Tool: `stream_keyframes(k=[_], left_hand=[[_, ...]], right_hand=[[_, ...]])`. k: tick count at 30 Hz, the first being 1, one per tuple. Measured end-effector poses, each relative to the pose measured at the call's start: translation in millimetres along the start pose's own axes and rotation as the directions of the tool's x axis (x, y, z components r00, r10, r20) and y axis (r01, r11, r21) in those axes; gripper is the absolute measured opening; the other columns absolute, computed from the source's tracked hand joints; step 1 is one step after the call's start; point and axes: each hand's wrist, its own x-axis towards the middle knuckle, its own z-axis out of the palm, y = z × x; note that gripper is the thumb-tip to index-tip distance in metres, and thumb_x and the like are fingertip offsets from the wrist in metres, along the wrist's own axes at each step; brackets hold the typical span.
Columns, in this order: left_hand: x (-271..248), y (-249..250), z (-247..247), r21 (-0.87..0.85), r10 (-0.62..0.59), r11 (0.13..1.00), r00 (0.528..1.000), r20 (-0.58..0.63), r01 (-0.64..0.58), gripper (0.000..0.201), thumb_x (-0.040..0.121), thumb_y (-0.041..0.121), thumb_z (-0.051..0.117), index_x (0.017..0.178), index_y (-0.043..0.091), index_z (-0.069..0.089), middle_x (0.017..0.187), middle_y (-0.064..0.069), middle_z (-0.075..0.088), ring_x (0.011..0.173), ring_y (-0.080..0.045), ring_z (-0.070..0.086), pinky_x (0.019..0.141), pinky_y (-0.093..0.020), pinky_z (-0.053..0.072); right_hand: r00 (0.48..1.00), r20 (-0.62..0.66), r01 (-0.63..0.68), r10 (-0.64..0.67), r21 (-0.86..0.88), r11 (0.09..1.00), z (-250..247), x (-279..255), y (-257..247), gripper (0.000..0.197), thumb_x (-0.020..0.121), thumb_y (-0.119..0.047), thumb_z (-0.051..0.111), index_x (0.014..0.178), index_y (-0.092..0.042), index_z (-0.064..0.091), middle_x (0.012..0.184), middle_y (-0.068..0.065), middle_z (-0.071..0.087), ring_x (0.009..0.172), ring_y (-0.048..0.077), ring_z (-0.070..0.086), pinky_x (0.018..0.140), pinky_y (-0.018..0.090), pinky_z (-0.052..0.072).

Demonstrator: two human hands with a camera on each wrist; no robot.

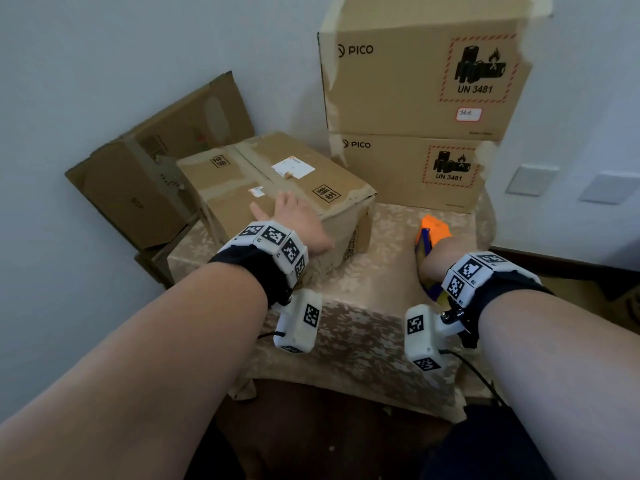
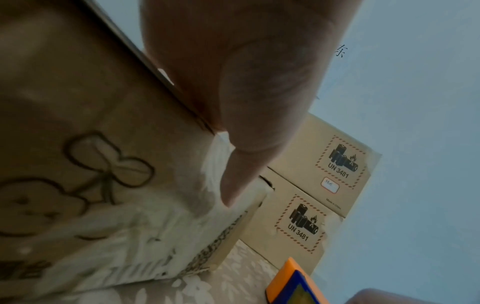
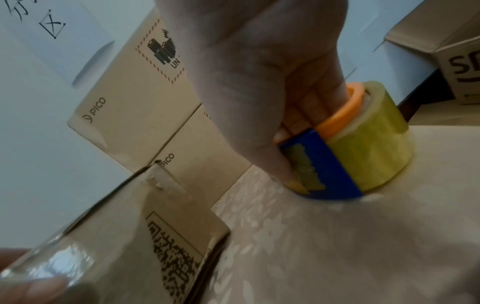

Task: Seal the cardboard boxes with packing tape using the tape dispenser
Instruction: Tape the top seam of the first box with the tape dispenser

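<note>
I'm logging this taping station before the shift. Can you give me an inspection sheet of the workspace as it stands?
Surface: small table under a pale patterned cloth.
Job's things: brown cardboard box on the table, old tape across its top; tape dispenser, orange and blue with a yellowish roll, standing on the cloth.
Clutter: two stacked PICO boxes at the back of the table; flattened cardboard leaning against the wall.
Grippers: left hand rests open on the box; right hand grips the dispenser.
Cables: black lead from the right wrist camera.
Surroundings: pale walls, two wall plates on the right.
</note>
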Motion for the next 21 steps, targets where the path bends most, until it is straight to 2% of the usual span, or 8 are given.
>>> stream_keyframes(k=[1,2,3,5,7,11,17,21], left_hand=[[4.7,2.8,-0.5,-0.018,0.009,1.0,1.0,-0.019,-0.009,0.102,0.078,0.056,0.062,0.152,0.01,0.01,0.16,-0.011,0.003,0.148,-0.026,0.0,0.111,-0.066,0.0],[10.2,5.4,-1.3,-0.043,0.019,0.999,0.999,-0.033,-0.02,0.106,0.075,0.062,0.063,0.152,0.011,0.01,0.159,-0.013,0.005,0.147,-0.028,0.002,0.111,-0.065,0.001],[18.2,8.5,-2.2,-0.066,0.027,0.997,0.999,-0.039,-0.029,0.108,0.073,0.064,0.064,0.152,0.014,0.01,0.159,-0.016,0.004,0.147,-0.03,0.003,0.111,-0.064,0.002],[33.8,15.7,-4.6,-0.093,0.041,0.995,0.999,-0.031,-0.044,0.113,0.07,0.064,0.068,0.153,0.02,0.005,0.158,-0.021,0.0,0.146,-0.035,0.003,0.112,-0.062,0.004],[48.7,23.3,-6.5,-0.099,0.05,0.994,0.999,-0.002,-0.05,0.119,0.068,0.062,0.072,0.153,0.023,-0.002,0.157,-0.024,-0.006,0.145,-0.04,-0.001,0.114,-0.058,0.006],[60.6,27.5,-1.5,-0.109,0.076,0.991,0.997,0.027,-0.073,0.119,0.071,0.064,0.069,0.152,0.025,-0.009,0.156,-0.023,-0.014,0.144,-0.042,-0.008,0.116,-0.056,0.004],[48.1,13.4,-2.8,-0.099,0.131,0.988,0.987,0.096,-0.121,0.107,0.081,0.063,0.059,0.151,0.026,-0.012,0.157,-0.014,-0.02,0.145,-0.038,-0.01,0.118,-0.052,0.003],[39.5,9.1,-3.5,-0.067,0.142,0.988,0.985,0.096,-0.136,0.103,0.083,0.058,0.06,0.152,0.025,-0.01,0.158,-0.009,-0.017,0.146,-0.034,-0.006,0.118,-0.053,0.006]], right_hand=[[0.999,-0.032,-0.007,0.007,-0.006,1.0,-5.3,-0.2,-3.4,0.038,0.103,-0.014,0.037,0.14,-0.008,0.036,0.135,0.019,0.048,0.108,0.028,0.052,0.074,0.016,0.046],[0.996,-0.091,-0.006,0.007,0.014,1.0,-8.5,1.5,-5.6,0.027,0.1,-0.016,0.04,0.126,-0.011,0.046,0.113,0.018,0.058,0.089,0.029,0.056,0.059,0.021,0.044],[0.989,-0.145,-0.005,0.01,0.035,0.999,-12.7,1.0,-8.9,0.011,0.096,-0.018,0.044,0.103,-0.012,0.049,0.089,0.014,0.057,0.07,0.027,0.052,0.051,0.027,0.038],[0.983,-0.184,0.005,0.011,0.085,0.996,-17.9,9.1,-17.1,0.02,0.089,-0.022,0.048,0.074,-0.014,0.039,0.071,0.008,0.047,0.056,0.022,0.042,0.046,0.029,0.029],[0.986,-0.165,-0.021,0.039,0.111,0.994,-25.1,20.1,-30.1,0.029,0.089,-0.028,0.049,0.067,-0.013,0.037,0.073,0.008,0.048,0.054,0.02,0.04,0.045,0.028,0.028],[0.985,-0.162,-0.027,0.051,0.146,0.989,-32.7,26.5,-53.1,0.034,0.087,-0.026,0.05,0.059,-0.013,0.035,0.06,0.004,0.039,0.046,0.018,0.034,0.041,0.024,0.022],[0.995,-0.084,-0.054,0.062,0.087,0.995,-47.1,6.9,-78.3,0.029,0.088,-0.019,0.045,0.061,-0.011,0.039,0.062,0.004,0.041,0.049,0.019,0.038,0.042,0.025,0.025],[0.992,-0.123,-0.018,0.018,-0.001,1.0,-52.7,-0.2,-81.4,0.032,0.093,-0.019,0.042,0.064,-0.008,0.042,0.065,0.007,0.045,0.053,0.018,0.043,0.043,0.026,0.027]])
